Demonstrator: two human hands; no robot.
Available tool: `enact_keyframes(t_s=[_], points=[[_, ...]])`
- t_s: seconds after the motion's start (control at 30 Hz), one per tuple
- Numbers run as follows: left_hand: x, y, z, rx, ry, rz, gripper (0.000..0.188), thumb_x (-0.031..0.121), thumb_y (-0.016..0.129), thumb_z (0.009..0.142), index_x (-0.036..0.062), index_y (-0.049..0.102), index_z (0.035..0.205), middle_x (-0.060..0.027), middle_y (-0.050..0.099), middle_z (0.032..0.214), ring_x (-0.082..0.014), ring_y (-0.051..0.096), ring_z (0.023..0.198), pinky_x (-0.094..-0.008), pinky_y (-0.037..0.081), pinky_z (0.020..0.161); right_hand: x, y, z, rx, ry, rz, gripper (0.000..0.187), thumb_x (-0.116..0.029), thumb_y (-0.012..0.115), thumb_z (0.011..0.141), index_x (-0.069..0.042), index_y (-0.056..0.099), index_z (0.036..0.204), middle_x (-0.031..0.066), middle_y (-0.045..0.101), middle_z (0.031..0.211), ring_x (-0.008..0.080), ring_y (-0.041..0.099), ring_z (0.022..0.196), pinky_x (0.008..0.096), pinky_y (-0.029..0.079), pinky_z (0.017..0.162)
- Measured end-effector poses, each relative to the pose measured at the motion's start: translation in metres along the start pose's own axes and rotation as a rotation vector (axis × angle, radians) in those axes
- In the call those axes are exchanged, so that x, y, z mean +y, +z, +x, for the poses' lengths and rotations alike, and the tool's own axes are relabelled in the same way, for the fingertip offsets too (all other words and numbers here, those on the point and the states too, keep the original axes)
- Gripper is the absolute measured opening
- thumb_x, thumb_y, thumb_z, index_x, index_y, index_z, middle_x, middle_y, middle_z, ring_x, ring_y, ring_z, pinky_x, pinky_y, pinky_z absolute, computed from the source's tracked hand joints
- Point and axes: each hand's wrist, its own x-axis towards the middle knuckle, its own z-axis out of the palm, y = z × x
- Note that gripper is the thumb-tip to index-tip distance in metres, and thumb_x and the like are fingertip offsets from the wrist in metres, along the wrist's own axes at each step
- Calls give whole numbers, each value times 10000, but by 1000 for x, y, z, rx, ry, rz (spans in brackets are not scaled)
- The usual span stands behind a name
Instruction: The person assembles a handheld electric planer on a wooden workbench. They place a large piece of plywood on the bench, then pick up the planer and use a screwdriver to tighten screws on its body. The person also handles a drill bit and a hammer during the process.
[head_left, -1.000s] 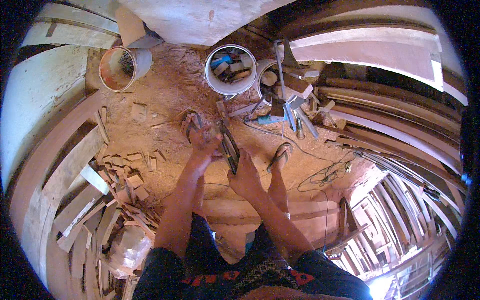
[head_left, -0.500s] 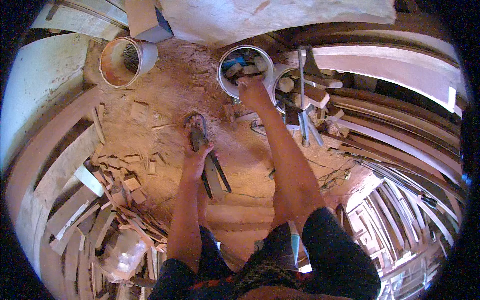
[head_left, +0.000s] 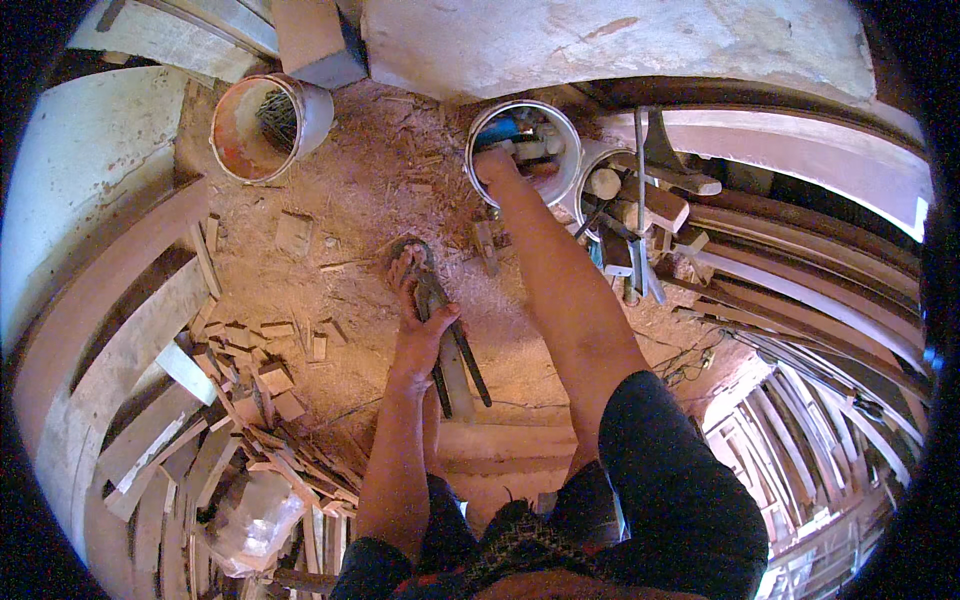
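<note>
My left hand (head_left: 425,325) is closed round a pair of pincers (head_left: 472,366). Their two long dark handles spread apart toward me, and a pale wooden strip (head_left: 455,388) shows between them. Whether that strip is also in the grip, I cannot tell. Ahead and to the right, my right hand (head_left: 494,168) reaches down inside a white bucket (head_left: 574,150), near its left wall. The bucket's side and shadow hide its fingers. Inside lie a blue object (head_left: 500,130) and several wooden or pale pieces (head_left: 545,140).
A second white bucket (head_left: 318,115) at the far left holds dark nails (head_left: 277,120). Wooden-handled tools (head_left: 650,205) stand right of the middle bucket. Offcuts (head_left: 270,380) pile up at left. Long boards (head_left: 810,250) are stacked at right. Sawdust covers the ground.
My right hand has gone from the bucket's near rim deeper in, toward its left wall. The left hand keeps hold of the pincers. The whole view has shifted slightly.
</note>
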Motion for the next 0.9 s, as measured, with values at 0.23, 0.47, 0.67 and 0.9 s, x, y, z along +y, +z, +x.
enact_keyframes(t_s=[0.23, 0.47, 0.67, 0.9], points=[[-5, 10, 14, -77, 12, 42, 804, 65, 708, 833, 166, 203, 1451, -116, 611, 879, -237, 644, 623, -369, 561, 560, 103, 37, 23, 484, 20, -373, 199, -214, 592, 855, -160, 774, 912, 82, 730, 1031, 257, 702, 942, 437, 563, 752], [-11, 8, 16, -30, 112, 120, 772, 76, 714, 835, 163, 245, 1442, -110, 609, 932, -234, 644, 665, -371, 572, 604, 72, -22, -90, 709, -129, 200, 198, -249, 695, 809, -93, 771, 901, 121, 740, 897, 272, 711, 839, 382, 551, 760], [12, 64, 22, -175, 102, 116, 805, 97, 714, 829, 127, 229, 1471, -134, 600, 1038, -231, 649, 817, -358, 570, 708, 103, -68, -235, 545, 27, 676, 236, -229, 734, 812, -41, 757, 953, 121, 736, 845, 215, 697, 775, 319, 529, 742], [66, 157, 125, -46, 390, 865, 876, 233, 766, 763, -38, 276, 1436, -294, 535, 1306, -412, 516, 1247, -435, 407, 1065, 163, -43, -368, 506, -34, 1005, 139, -99, 674, 871, -3, 727, 955, 94, 705, 828, 168, 667, 770, 300, 525, 704]])
